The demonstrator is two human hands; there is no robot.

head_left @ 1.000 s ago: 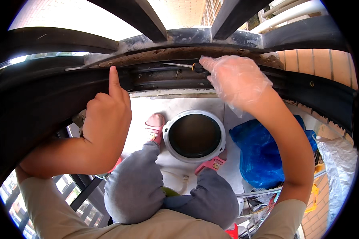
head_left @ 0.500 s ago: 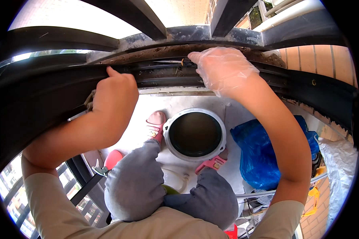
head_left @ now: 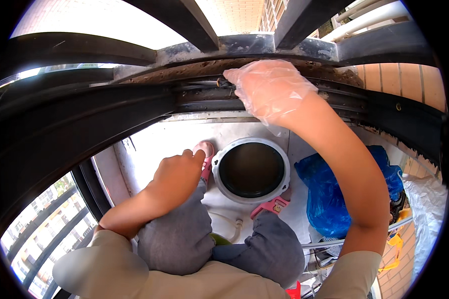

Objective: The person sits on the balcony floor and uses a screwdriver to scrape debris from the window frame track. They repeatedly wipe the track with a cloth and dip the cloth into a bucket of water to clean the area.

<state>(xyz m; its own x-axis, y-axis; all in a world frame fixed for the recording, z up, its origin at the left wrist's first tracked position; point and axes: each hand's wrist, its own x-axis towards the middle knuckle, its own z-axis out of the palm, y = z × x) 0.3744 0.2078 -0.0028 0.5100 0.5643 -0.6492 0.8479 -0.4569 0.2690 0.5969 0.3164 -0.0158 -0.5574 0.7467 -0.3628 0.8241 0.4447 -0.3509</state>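
One screwdriver [head_left: 220,82]; in gloved right hand [head_left: 272,90]

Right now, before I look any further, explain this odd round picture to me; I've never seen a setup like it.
No machine is at work here, just a person's own two hands. A wide fisheye camera on their head looks down, so straight edges bend near the rim.

The right hand, in a clear plastic glove, holds a slim tool with a yellow band at a dark grooved rail. The left hand is bare, over the left leg; nothing shows in it.

On the pale floor stands a white-rimmed bucket of what looks like dark liquid, between pink shoes. A blue plastic bag lies to the right.
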